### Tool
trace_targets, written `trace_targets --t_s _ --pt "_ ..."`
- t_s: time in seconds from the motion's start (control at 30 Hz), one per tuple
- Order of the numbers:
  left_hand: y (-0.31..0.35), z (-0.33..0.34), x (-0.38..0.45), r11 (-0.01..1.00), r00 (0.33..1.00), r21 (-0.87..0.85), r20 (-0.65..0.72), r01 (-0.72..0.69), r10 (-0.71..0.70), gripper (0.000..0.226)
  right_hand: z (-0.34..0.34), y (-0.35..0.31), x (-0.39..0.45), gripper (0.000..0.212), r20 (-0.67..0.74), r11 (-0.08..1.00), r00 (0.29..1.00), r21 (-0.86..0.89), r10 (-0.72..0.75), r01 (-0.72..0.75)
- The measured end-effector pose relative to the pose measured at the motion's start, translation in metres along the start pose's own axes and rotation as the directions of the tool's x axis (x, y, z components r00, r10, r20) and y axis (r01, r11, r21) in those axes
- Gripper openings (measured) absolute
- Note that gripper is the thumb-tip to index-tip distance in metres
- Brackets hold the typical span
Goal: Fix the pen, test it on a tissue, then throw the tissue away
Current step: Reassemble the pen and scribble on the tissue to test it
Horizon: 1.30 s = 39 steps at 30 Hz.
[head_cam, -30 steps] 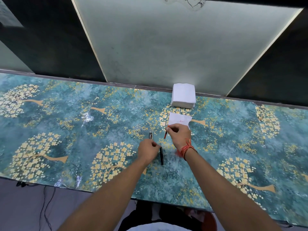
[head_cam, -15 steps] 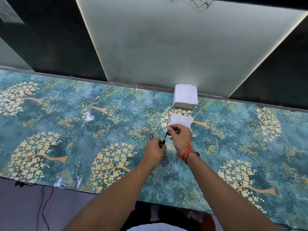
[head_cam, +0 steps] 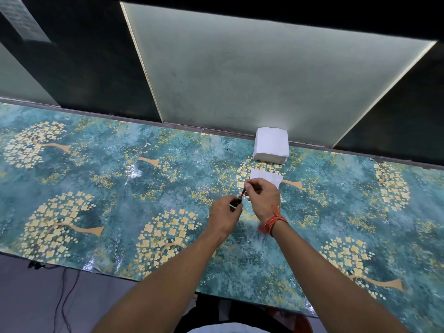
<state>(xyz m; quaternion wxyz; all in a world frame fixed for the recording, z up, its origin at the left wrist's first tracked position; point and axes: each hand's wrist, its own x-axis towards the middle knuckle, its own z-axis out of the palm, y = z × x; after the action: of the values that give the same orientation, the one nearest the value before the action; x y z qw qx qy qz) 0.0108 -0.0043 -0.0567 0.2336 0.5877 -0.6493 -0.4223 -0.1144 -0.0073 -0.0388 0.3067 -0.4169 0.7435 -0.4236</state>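
Head view: left hand [head_cam: 224, 213] clenched round dark slim plastic pen barrel [head_cam: 235, 205], right hand [head_cam: 263, 197] pinching thin red refill [head_cam: 242, 193] just above teal patterned table [head_cam: 96, 188], near white tissue [head_cam: 265, 177]. Light, stiff, prob. slippery; best gripped w/ fingertips near joint

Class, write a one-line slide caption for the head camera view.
Both hands join pen parts above the patterned table: left hand grips the dark barrel, right hand feeds in the red refill.
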Motion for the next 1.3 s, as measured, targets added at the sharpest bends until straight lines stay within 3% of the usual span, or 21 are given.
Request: trace_targets --t_s 0.37,0.77,0.93,1.1,1.2,1.3 --pt "0.003 -0.005 0.005 0.996 0.996 0.035 -0.029 -0.088 0.089 0.02 -0.003 -0.005 -0.007 0.007 0.076 0.995 0.994 -0.061 -0.074 0.078" --pt "0.004 -0.01 0.001 0.993 0.992 0.032 -0.052 -0.113 0.115 0.016 0.0 -0.002 -0.011 0.008 0.138 0.996 0.99 -0.077 -0.023 0.034" --pt "-0.005 -0.019 -0.001 0.999 0.997 -0.004 -0.066 -0.037 0.037 0.02 0.002 -0.006 -0.013 0.017 0.133 0.997 0.991 -0.071 -0.024 0.034" --pt "-0.02 -0.037 -0.003 0.992 0.989 -0.089 -0.105 0.094 -0.103 0.017 0.02 -0.007 -0.01 0.011 0.143 0.989 0.99 -0.146 -0.004 0.025" --pt "-0.035 -0.049 -0.001 0.974 0.963 -0.086 -0.151 0.211 -0.222 0.016 0.036 -0.006 -0.01 0.007 0.192 0.957 0.978 -0.289 0.079 -0.021" --pt "-0.049 -0.06 -0.002 0.956 0.95 -0.07 -0.114 0.285 -0.291 0.017 0.05 -0.004 -0.011 0.009 0.222 0.908 0.952 -0.406 0.209 -0.105"
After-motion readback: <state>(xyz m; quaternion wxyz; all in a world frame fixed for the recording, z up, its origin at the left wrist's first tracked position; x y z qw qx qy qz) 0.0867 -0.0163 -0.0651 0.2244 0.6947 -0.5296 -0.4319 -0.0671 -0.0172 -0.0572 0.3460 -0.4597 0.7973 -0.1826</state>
